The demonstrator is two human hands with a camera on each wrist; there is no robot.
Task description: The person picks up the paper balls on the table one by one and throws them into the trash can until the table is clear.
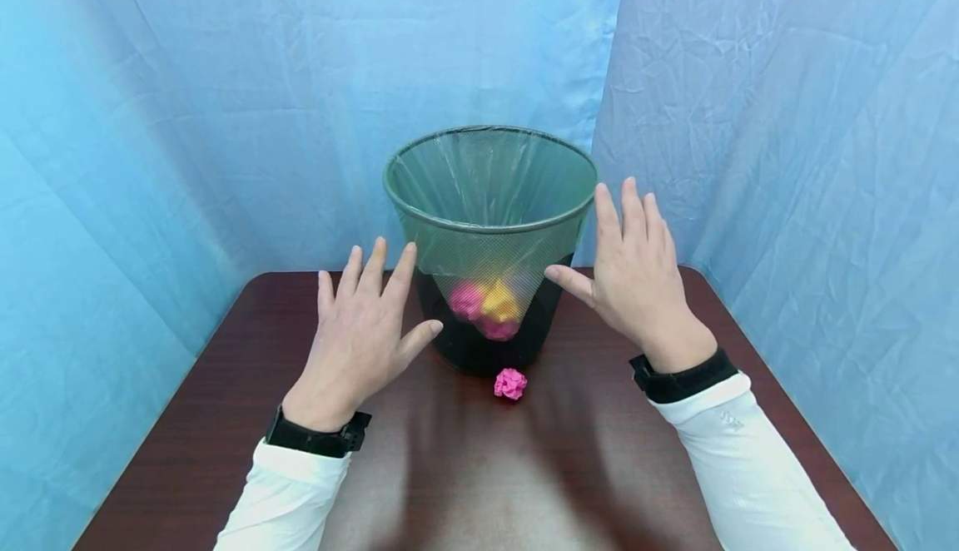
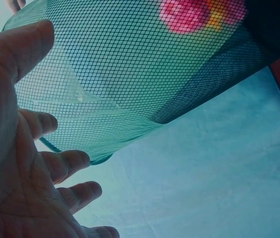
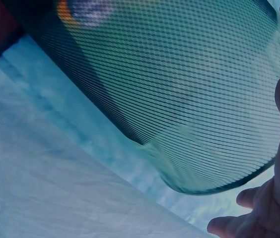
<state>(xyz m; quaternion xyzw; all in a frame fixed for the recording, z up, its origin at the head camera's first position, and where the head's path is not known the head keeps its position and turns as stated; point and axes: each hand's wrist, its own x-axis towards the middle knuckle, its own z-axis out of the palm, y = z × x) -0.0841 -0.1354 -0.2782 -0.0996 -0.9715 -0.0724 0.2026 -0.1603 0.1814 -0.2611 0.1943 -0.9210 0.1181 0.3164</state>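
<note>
A mesh wastebasket [image 1: 490, 249] with a thin see-through liner stands upright on the table. Through its wall show pink crumpled paper balls [image 1: 466, 300] and a yellow crumpled paper ball [image 1: 499, 301] at the bottom of the liner. Another pink crumpled paper ball [image 1: 510, 384] lies on the table in front of the base. My left hand [image 1: 355, 339] is held at the basket's left side, fingers spread, holding nothing. On the other side my right hand [image 1: 643, 289] is spread too, its palm bare, fingertips near the rim. Both wrist views show the mesh wall close beside the fingers.
The dark brown table [image 1: 202, 443] has rounded far corners. Blue cloth [image 1: 300, 76] hangs behind it and along both sides, close behind the basket. A black band [image 1: 315, 434] circles the left wrist, another black band [image 1: 685, 376] the right.
</note>
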